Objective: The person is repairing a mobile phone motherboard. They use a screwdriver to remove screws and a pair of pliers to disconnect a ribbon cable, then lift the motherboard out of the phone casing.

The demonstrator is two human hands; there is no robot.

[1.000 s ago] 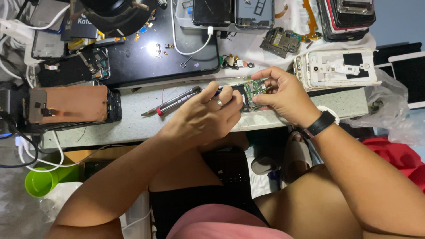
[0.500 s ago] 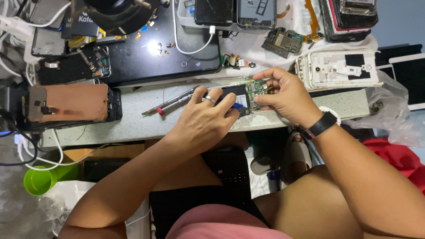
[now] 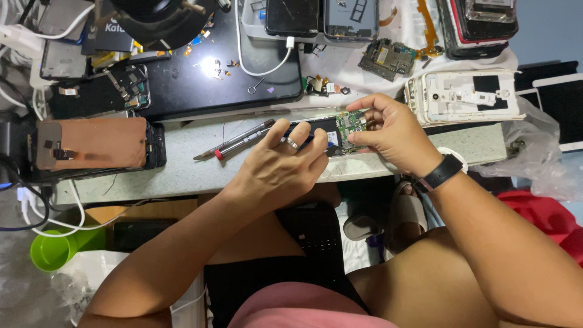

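1. At the bench edge, I see the opened phone (image 3: 331, 135) lying flat.
2. My left hand (image 3: 276, 170) rests curled over its lower end.
3. My right hand (image 3: 395, 130) pinches its green circuit board (image 3: 347, 124).
4. Two screwdrivers (image 3: 234, 141) lie just left.

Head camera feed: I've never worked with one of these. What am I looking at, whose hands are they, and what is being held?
This single view comes from a camera worn on the person's head, looking down at their own two bare hands over a pale grey workbench. Both hands meet on an opened dark phone with a green circuit board showing. The left hand, with a ring, rests over its near end; the right hand, above a black wristwatch, pinches the board end. Beside them lies a slim silver screwdriver with a red band. Further off sit a white phone frame and a copper-backed phone.
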